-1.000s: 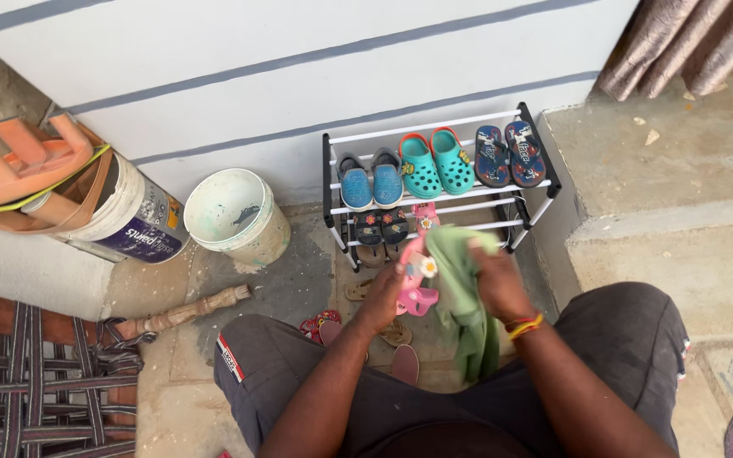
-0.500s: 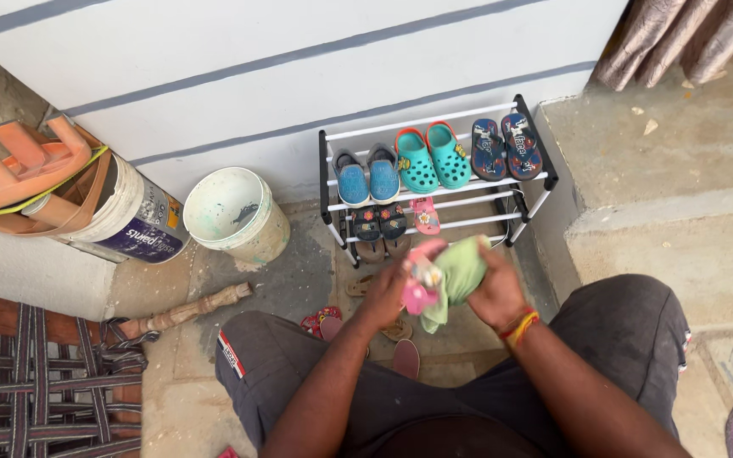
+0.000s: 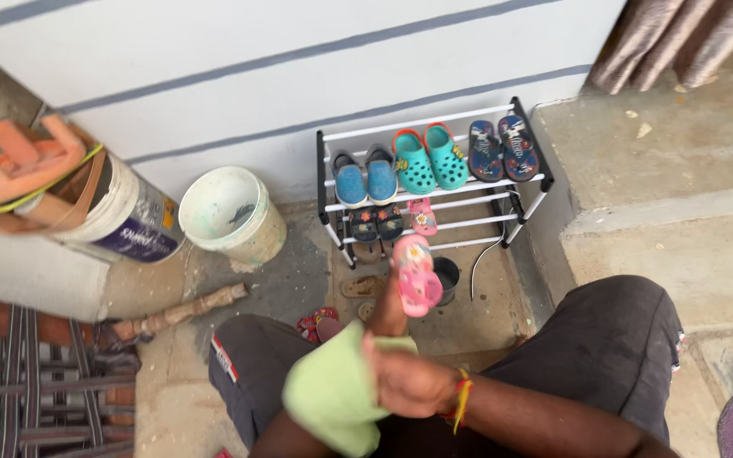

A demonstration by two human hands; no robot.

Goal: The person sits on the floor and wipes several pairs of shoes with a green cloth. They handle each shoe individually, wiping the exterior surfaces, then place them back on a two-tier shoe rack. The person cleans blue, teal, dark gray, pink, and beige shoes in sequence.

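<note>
Now our left hand (image 3: 390,312) fingers grip the pink sandal (image 3: 415,274) w/ sole up; right hand (image 3: 405,383) clenches green cloth (image 3: 332,394) nr our lap.

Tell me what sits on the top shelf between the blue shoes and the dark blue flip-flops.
In the head view, a pair of teal clogs sits between the blue shoes and the dark blue flip-flops on the white shoe rack.

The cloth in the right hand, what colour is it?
Light green cloth, plain, gripped by the right hand; the head view shows it best.
</note>
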